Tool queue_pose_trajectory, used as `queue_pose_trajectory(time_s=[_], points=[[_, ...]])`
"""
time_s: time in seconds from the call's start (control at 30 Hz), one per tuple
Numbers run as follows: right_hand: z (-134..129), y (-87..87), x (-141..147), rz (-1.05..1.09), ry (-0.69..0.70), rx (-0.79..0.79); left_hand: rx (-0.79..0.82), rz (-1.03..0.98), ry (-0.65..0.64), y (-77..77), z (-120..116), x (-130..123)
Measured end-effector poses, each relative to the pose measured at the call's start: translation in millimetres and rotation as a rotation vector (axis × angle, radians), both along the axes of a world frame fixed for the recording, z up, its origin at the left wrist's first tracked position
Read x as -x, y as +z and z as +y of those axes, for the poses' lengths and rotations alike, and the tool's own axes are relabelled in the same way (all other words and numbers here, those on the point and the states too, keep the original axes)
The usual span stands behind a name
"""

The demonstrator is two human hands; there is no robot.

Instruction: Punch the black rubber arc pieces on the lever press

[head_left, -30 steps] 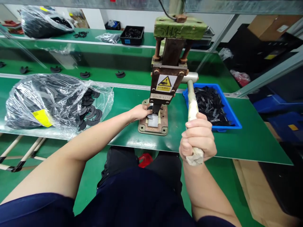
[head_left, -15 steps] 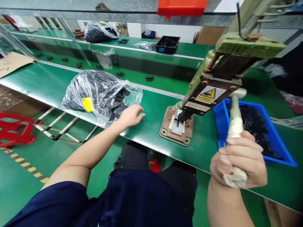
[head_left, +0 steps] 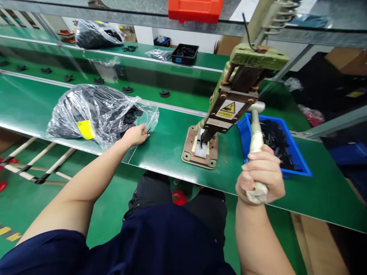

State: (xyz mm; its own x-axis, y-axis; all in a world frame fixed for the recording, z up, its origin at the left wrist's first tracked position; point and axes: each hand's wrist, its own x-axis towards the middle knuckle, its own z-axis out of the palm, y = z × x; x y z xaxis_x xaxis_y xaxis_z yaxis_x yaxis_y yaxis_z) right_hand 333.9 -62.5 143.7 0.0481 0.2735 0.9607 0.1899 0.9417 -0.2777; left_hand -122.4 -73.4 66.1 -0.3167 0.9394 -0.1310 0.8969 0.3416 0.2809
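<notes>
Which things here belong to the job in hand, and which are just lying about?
Probably part of the job:
hand press, its wrapped handle in the right hand
open plastic bag of black crescent pieces by the left hand
blue bin of small black parts

Seemingly just lying about:
red bin overhead
black tray at the back
filled plastic bag at back left

1. One camera looks from the person's head, forward and down across the table (head_left: pixel 163 152).
2. The shirt (head_left: pixel 169 240) is nearest, at the bottom; the left hand (head_left: pixel 135 135), right hand (head_left: pixel 262 173), lever (head_left: pixel 256 133) and press (head_left: pixel 226 110) lie farther out.
3. The back shelf (head_left: pixel 210 59) is more distant.
</notes>
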Motion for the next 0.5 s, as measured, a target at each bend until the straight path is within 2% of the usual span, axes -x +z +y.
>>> queue_pose_trajectory(time_s=[0.13,0.2,0.27,0.33,0.4,0.5], points=[[-6.0,3.8,-2.2,-0.047,0.003,0.027,-0.033,0.105,-0.125,-3.0,8.4,-20.2],[-7.3,4.6,-3.5,-0.067,0.000,0.027,-0.055,0.118,-0.132,-0.4,12.3,-28.3],[-7.4,4.9,-4.5,-0.079,-0.005,0.024,-0.076,0.045,-0.114,4.0,16.5,-34.7],[-7.1,4.9,-4.6,-0.083,-0.006,0.019,-0.095,-0.183,-0.066,8.4,19.5,-41.6],[-7.0,4.9,-3.9,-0.080,-0.007,0.015,-0.120,-0.501,-0.025,11.6,20.1,-51.8],[-7.6,5.3,-1.9,-0.066,-0.014,0.013,-0.173,-0.815,-0.064,14.8,18.2,-75.7]])
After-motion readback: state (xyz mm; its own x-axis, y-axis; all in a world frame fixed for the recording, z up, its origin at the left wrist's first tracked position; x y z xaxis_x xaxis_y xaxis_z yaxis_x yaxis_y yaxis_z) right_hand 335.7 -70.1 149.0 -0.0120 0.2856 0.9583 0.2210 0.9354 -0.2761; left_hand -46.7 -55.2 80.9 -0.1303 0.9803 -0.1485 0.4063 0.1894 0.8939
